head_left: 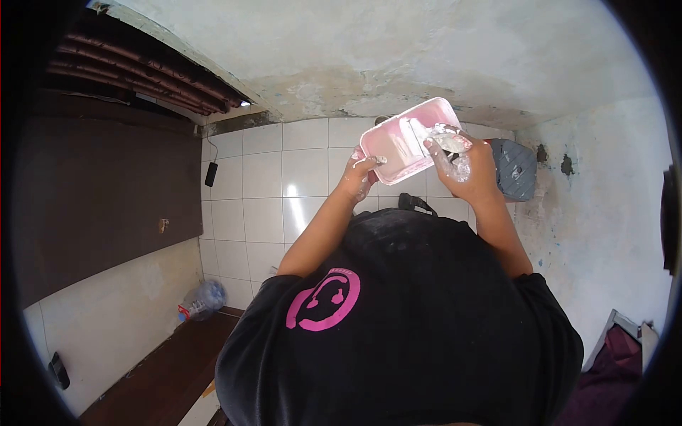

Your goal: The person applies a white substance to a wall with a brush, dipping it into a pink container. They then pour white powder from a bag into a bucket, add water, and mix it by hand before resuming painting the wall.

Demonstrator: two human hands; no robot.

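A pink rectangular tray [400, 168] with white paste inside is held up in front of my body, above the tiled floor. My left hand [361, 174] grips its left end, with the thumb over the rim. White smears cover the fingers of both hands. My right hand [463, 162] is closed round a scraper-like tool [452, 143] coated in white, at the tray's right side. The tool's flat edge [414, 137] lies in the white paste, though the paste hides part of its outline.
A patchy plastered wall [341, 71] rises ahead. A grey covered object [515, 170] stands on the floor at the right. A black power strip [211, 174] and a large plastic bottle [204, 299] are at the left, near a dark brown panel [114, 177].
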